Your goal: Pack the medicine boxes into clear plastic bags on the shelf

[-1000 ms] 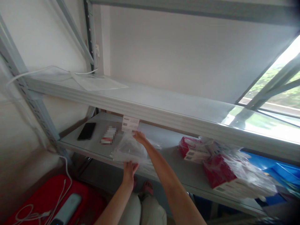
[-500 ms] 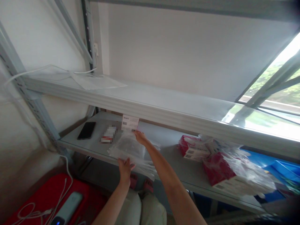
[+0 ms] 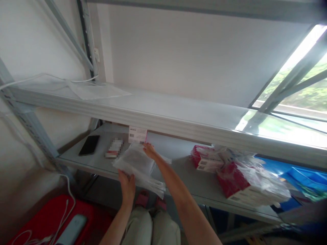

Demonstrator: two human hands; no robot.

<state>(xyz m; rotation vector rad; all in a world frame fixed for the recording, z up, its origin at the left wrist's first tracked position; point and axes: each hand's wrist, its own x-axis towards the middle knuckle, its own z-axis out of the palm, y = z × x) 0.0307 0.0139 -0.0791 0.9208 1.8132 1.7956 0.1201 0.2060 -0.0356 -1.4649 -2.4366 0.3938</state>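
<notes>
The left hand (image 3: 127, 183) grips the plastic bags (image 3: 138, 162) at seven o'clock, the right hand (image 3: 149, 151), grip unclear, at one, probably steadying them against the shelf (image 3: 175, 147).

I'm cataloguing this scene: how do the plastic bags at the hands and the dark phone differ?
The plastic bags are translucent; the phone is black. The bags spread wider and overhang the shelf's front edge; the phone lies wholly within it. The bags look loosely layered; the phone is a flat slab. Both are at the lower shelf.
</notes>
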